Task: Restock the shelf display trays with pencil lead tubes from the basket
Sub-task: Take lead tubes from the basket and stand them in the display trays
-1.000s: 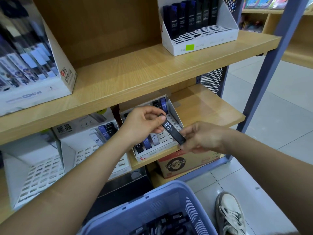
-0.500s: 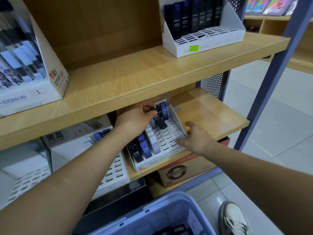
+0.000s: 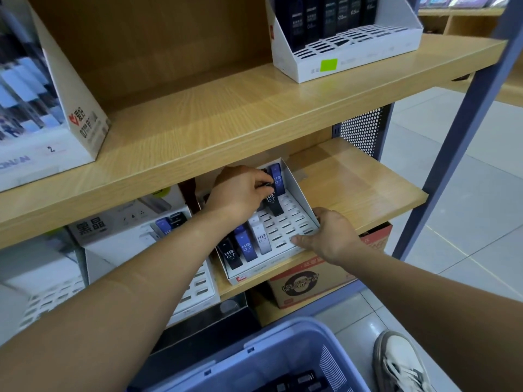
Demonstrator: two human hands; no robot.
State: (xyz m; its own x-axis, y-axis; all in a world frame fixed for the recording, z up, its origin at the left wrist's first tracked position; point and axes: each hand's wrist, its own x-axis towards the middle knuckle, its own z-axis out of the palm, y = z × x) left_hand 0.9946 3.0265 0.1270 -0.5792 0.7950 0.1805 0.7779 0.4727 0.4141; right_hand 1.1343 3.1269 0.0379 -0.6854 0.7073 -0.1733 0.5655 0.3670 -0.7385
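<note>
A white slotted display tray (image 3: 300, 198) sits on the lower shelf. My left hand (image 3: 240, 193) reaches under the upper shelf and pinches the top of a black HB 0.7 lead tube (image 3: 273, 205), which stands in a back slot beside a blue tube (image 3: 276, 179). My right hand (image 3: 331, 236) rests on the tray's front right corner, fingers on its slotted surface. Three more tubes, black (image 3: 230, 254), blue (image 3: 245, 246) and white (image 3: 261, 240), stand at the tray's front left. The blue basket (image 3: 254, 360) below holds several dark tubes.
A second white tray (image 3: 195, 281) with a few tubes stands left of the first. The upper shelf (image 3: 240, 108) carries a tray of dark tubes (image 3: 339, 32) and a boxed display (image 3: 42, 108). A cardboard box (image 3: 319, 281) sits under the lower shelf. My shoe (image 3: 402, 363) is at bottom right.
A second ago both hands held the black tube in front of the tray. My left hand carried it into a back slot; my right hand let go and settled on the tray's front corner.
</note>
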